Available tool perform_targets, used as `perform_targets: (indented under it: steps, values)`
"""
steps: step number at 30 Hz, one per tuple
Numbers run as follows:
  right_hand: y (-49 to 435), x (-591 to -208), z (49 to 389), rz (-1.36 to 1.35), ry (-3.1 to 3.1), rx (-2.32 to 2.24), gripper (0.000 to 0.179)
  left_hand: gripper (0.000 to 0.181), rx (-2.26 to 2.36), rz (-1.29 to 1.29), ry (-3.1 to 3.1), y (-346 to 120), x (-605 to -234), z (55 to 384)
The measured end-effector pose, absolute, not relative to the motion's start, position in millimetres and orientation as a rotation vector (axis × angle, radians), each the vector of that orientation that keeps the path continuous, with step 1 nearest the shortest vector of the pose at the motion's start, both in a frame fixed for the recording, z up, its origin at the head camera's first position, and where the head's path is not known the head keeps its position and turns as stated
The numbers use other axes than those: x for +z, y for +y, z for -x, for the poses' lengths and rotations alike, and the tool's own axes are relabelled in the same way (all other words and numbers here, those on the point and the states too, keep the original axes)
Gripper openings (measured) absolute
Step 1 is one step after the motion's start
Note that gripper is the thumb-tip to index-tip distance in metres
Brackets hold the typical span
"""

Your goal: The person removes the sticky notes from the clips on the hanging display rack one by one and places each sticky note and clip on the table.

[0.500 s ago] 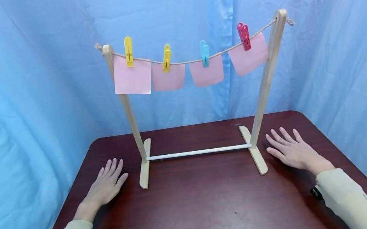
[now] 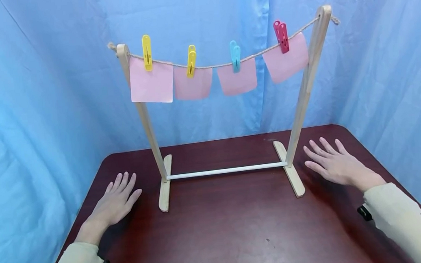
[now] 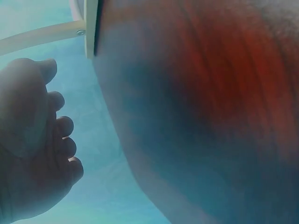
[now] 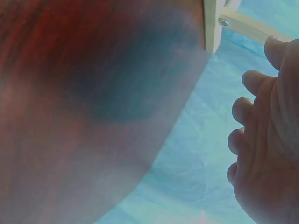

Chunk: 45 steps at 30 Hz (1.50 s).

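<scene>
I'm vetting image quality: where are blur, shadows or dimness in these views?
Head: wooden stand crisp, shadows near left hand and right hand, faint sheen on the tabletop. Left wrist: tabletop blurred with a dark bluish patch, hand dim against bright curtain. Right wrist: similar patch and blur, hand likewise dim.

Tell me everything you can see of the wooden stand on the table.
The wooden stand is pale, with two posts rounded at the top, each set on a flat foot with rounded ends. A white rod joins them low down. It stands upright on the dark reddish table, toward its far edge. A rope strung between the post tops sags in the middle and carries four pink papers, each held by a peg. The left hand and right hand are both apart from it.
</scene>
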State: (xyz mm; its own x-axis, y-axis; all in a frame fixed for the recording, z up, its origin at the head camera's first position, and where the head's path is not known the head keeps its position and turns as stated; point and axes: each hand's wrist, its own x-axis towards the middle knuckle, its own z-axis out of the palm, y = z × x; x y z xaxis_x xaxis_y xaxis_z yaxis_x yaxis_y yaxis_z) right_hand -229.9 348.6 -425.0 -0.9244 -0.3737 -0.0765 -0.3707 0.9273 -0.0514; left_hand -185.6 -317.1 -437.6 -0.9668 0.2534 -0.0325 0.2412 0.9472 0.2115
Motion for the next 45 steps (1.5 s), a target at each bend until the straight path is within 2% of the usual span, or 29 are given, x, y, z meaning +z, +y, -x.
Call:
perform_targets:
  steps: [11,23,33,45]
  values:
    - [340.0,-402.6,232.7,0.612,2.972,-0.057,0.071,0.078,0.294,-0.4,3.009,-312.4,-418.4,187.5]
    - [317.2,-366.4,215.8,0.72,2.963,0.005,0.07,0.077,0.283,-0.433,2.978,-307.1,-395.8,185.7]
    - [297.1,-326.2,200.4,0.695,2.851,-0.007,0.067,0.079,0.616,-0.363,2.71,-300.4,-374.5,186.7]
    - [277.6,-284.3,211.1,0.864,2.764,-0.333,0.052,0.069,0.86,-0.369,2.434,-296.4,-348.7,191.1]
